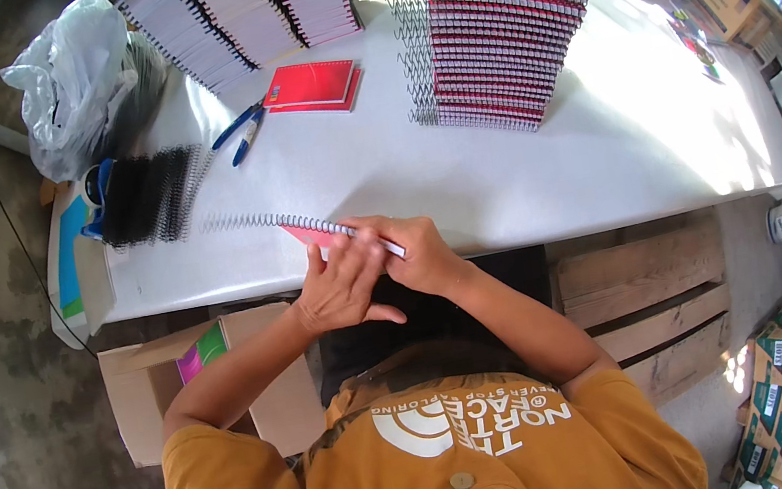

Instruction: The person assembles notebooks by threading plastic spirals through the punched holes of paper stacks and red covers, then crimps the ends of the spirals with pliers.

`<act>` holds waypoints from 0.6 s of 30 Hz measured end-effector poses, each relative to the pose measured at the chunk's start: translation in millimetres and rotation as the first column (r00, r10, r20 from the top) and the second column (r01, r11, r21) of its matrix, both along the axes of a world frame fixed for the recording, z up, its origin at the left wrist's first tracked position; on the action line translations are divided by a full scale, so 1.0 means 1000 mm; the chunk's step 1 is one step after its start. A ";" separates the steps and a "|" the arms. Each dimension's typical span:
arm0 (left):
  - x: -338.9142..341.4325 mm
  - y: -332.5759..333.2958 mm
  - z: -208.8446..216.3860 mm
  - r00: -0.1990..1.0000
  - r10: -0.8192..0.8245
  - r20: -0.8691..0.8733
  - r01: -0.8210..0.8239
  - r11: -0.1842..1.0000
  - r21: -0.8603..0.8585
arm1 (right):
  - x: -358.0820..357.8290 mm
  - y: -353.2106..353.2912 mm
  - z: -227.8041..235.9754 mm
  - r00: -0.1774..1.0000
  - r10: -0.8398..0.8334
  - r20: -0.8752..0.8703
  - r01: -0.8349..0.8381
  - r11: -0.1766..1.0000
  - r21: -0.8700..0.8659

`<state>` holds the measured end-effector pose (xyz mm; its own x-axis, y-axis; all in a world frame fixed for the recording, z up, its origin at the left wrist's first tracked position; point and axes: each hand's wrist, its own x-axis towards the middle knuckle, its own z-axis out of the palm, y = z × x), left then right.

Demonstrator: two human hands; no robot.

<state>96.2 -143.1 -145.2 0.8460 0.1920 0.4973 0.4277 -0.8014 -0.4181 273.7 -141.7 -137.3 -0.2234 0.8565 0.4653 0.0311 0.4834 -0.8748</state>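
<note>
My right hand (420,252) grips a thin red notebook (307,236) by its right end, just over the table's near edge. A spiral coil (241,222) runs along the notebook's upper edge, and a loose length of it sticks out to the left. My left hand (341,282) lies against the notebook and coil with its fingers stretched out and its thumb apart. The fingers hide part of the cover. Beyond the hands, two red covers or thin booklets (312,84) lie overlapping beside a blue-handled tool (243,135), perhaps pliers.
A tall stack of red notebooks (504,50) with coils sticking out stands at the far side. Left are black coils (151,197), a plastic bag (78,79) and thick bound books (245,13). Below the table stand a cardboard box (277,393) and a wooden crate (643,273).
</note>
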 end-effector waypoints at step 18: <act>0.011 0.002 -0.013 0.996 0.078 0.048 -0.074 0.994 -0.084 | 0.007 0.001 0.005 0.999 0.038 0.016 -0.037 0.999 -0.025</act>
<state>107.6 -141.0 -158.2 0.8014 0.2968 0.5193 0.5079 -0.7963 -0.3287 280.4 -141.0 -132.0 -0.2631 0.8588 0.4397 0.0284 0.4624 -0.8862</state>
